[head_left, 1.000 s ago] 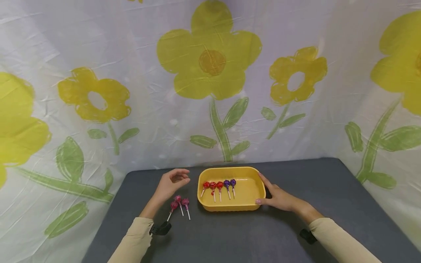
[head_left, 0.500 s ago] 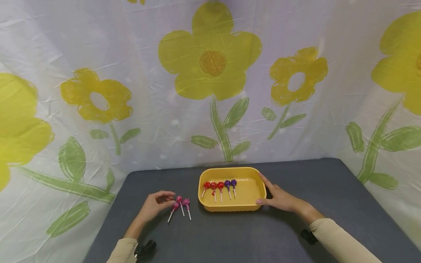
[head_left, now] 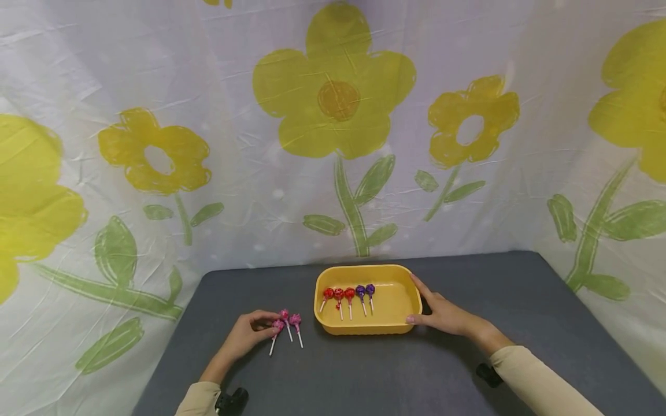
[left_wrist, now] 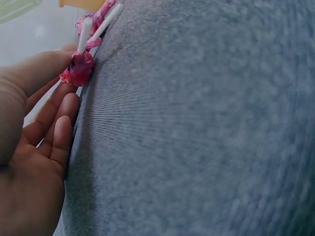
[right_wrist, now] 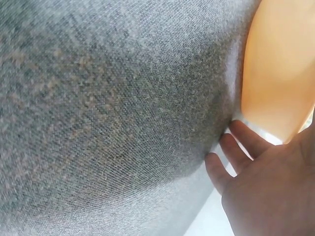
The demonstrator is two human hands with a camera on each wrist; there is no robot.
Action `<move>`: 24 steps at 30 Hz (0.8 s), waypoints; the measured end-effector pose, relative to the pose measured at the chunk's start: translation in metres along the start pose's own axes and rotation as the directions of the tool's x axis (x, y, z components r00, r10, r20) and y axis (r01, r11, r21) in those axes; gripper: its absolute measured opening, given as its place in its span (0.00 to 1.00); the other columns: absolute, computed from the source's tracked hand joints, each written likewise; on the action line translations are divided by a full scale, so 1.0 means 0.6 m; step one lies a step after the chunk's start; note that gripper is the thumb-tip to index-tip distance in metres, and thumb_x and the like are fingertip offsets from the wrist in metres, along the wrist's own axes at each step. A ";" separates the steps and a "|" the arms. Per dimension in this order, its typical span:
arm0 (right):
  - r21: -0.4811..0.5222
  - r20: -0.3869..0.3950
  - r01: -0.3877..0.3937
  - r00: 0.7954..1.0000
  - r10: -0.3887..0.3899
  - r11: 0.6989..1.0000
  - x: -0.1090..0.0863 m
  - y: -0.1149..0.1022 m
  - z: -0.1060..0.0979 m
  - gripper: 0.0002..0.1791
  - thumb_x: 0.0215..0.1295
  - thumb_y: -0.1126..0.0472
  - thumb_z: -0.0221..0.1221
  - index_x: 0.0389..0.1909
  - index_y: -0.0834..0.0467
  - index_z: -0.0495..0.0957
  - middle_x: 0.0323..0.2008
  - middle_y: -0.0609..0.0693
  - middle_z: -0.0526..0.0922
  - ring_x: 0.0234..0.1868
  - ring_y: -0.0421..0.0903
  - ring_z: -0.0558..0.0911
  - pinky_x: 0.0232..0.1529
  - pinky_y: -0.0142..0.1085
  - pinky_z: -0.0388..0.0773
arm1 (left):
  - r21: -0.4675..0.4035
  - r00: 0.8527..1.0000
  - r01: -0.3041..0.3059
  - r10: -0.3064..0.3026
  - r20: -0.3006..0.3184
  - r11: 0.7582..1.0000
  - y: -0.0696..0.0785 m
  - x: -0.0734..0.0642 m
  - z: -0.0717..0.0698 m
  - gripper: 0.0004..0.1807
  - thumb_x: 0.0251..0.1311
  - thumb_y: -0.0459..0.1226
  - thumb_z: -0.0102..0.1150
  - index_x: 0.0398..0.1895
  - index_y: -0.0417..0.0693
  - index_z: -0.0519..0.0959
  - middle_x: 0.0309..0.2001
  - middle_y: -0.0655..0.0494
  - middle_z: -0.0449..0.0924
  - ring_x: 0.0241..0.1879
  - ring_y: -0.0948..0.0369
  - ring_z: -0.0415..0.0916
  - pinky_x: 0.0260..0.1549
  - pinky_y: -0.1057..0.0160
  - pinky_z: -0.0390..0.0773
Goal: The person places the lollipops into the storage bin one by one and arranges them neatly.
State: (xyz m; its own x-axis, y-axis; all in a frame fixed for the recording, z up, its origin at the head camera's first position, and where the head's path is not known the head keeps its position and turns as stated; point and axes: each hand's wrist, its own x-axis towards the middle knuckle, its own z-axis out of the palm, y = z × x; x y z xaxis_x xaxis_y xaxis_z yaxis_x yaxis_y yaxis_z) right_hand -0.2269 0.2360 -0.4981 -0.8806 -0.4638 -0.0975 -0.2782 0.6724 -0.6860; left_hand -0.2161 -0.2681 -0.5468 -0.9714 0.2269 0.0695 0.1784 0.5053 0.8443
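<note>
Three pink-wrapped lollipops lie close together on the dark table, left of a yellow tray (head_left: 390,329). My left hand (head_left: 250,335) pinches the nearest pink lollipop (left_wrist: 78,71) by its head, between thumb and forefinger, with its white stick pointing toward me. Beside it are the other pink lollipops, a middle lollipop (head_left: 285,315) and a right-hand lollipop (head_left: 295,320). My right hand (head_left: 442,313) holds the tray's right end, thumb at the near rim and forefinger along the far corner. In the right wrist view its other fingers (right_wrist: 239,152) are spread beside the tray wall.
Inside the tray, toward its left, a row holds three red lollipops, among them a middle red lollipop (head_left: 339,294), and two purple ones, including a right purple lollipop (head_left: 370,289). A flower-printed cloth (head_left: 291,231) hangs behind the table's far edge.
My left hand has come down toward me from above the pink lollipops and taken hold of the nearest one, whose stick has swung slightly. The right hand and tray have stayed in place.
</note>
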 end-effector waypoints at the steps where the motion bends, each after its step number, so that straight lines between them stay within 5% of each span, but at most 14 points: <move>1: 0.000 -0.002 0.001 1.000 -0.001 1.000 0.000 -0.001 0.000 0.60 0.62 0.39 0.63 0.80 0.49 0.31 0.78 0.68 0.46 0.76 0.70 0.54 0.69 0.67 0.59 | 0.005 1.000 -0.005 0.005 -0.004 1.000 0.000 0.000 0.001 0.17 0.54 0.41 0.72 0.48 0.51 0.85 0.48 0.47 0.85 0.39 0.74 0.79 0.36 0.70 0.80; 12: -0.010 -0.002 -0.007 1.000 0.007 1.000 -0.001 0.001 -0.001 0.59 0.63 0.38 0.63 0.80 0.48 0.31 0.77 0.69 0.47 0.75 0.71 0.56 0.67 0.68 0.61 | 0.061 0.998 -0.027 0.031 -0.056 0.998 -0.007 0.001 0.006 0.15 0.53 0.42 0.73 0.45 0.51 0.86 0.43 0.51 0.86 0.38 0.75 0.78 0.36 0.71 0.79; 24: -0.016 -0.004 -0.011 1.000 0.011 1.000 -0.002 -0.001 -0.001 0.59 0.62 0.38 0.63 0.80 0.49 0.32 0.77 0.69 0.49 0.74 0.71 0.57 0.67 0.68 0.61 | 0.060 0.996 0.029 -0.024 -0.086 0.998 0.003 -0.003 0.009 0.13 0.52 0.40 0.74 0.42 0.51 0.87 0.37 0.55 0.87 0.34 0.73 0.78 0.35 0.71 0.78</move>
State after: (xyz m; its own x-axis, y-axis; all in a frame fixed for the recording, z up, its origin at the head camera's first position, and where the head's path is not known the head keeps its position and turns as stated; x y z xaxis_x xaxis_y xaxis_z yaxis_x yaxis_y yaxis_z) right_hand -0.2256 0.2366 -0.4970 -0.8851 -0.4541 -0.1018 -0.2747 0.6863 -0.6734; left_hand -0.2131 -0.2630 -0.5481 -0.9853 0.1422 0.0952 0.1594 0.5606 0.8126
